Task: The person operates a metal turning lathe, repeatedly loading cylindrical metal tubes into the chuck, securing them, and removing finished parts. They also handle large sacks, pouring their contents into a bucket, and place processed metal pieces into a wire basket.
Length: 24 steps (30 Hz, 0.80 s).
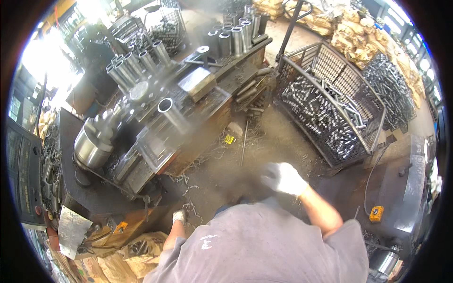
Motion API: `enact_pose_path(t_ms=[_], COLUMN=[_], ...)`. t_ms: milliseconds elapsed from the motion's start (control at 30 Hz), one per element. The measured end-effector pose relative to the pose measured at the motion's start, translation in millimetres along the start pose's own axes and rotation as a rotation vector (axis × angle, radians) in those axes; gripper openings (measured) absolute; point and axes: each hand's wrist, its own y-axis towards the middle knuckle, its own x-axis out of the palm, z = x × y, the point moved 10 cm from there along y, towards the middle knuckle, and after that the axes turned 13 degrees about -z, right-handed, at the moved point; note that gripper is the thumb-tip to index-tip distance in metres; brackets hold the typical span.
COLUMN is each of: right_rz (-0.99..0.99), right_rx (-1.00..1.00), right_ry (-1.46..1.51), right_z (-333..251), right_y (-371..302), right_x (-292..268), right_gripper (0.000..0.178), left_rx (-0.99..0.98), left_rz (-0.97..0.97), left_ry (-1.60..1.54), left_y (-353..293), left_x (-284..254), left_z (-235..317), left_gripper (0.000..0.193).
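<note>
White gloves [291, 180] cover your two grips: the left grip [179, 216] is too small, the right grip [279, 178] too blurred, to tell whether either grasps anything. Ahead of the left, one open metal tube [174, 117] sits on the machine [153, 146]. Ahead and rightward of the right, one wire cage [337, 70] holds uncountable metal pieces [304, 98].

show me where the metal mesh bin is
In the head view, the metal mesh bin stands upper right, beyond the white-gloved right hand and left of a heap of metal pieces.
</note>
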Motion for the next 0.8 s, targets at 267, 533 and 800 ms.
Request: enact_pose_path(t_ms=[267,533,800], right_rz=[-0.274,-0.327,-0.404], right_rx=[-0.915,-1.35,-1.457], right_ry=[-0.432,-0.42,-0.43], right_z=[-279,-307,-316], right_y=[131,177,249], right_x=[-71,-90,-104], right_gripper=[0.017,0.014,0.012], left_rx=[-0.523,-0.667,-0.671], left_rz=[0.969,1.271,1.281], left_ry=[-0.746,-0.669,-0.723], left_y=[-158,-220,-232], left_x=[-115,-178,-200], left_z=[-166,-180,-172], left_gripper=[0.048,0.054,0.061])
